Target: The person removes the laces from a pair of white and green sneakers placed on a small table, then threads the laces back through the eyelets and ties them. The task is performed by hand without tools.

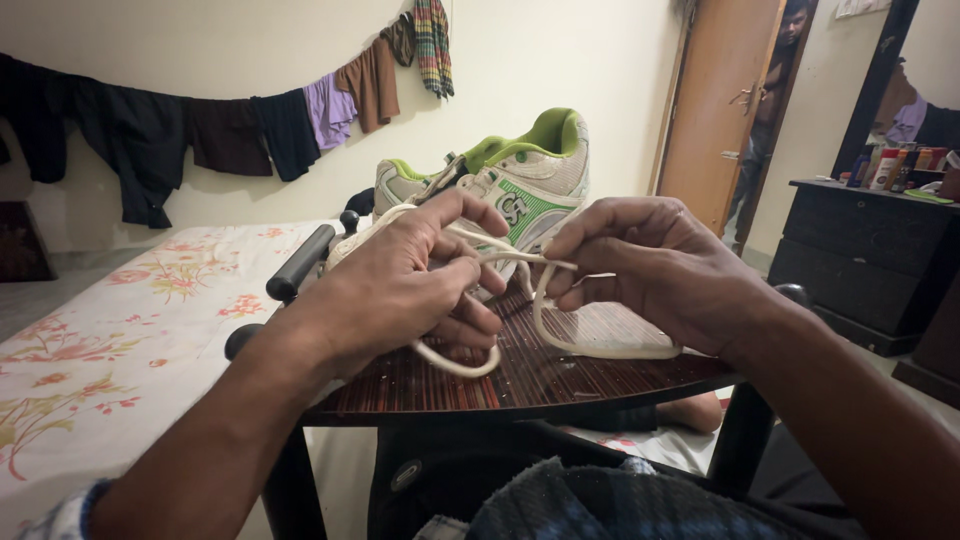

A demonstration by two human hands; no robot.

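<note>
Left hand [405, 285] pinching a loop of white shoelace [560, 335], right hand [650, 265] gripping the other loop, fingers closed, white and green sports shoe [520, 180] on a small striped table [520, 385], flowered bedsheet [110, 350] beside

**Packages and labels at the right edge**

A cluster of small containers [893, 166] is seen on the dark dresser [860, 250] at the far right: a white bottle with a red top, a dark bottle beside it, and orange and red packs behind. A flat green pack [928, 196] is laid near them. A green-and-white logo patch [516, 208] is borne on the shoe's side.
</note>
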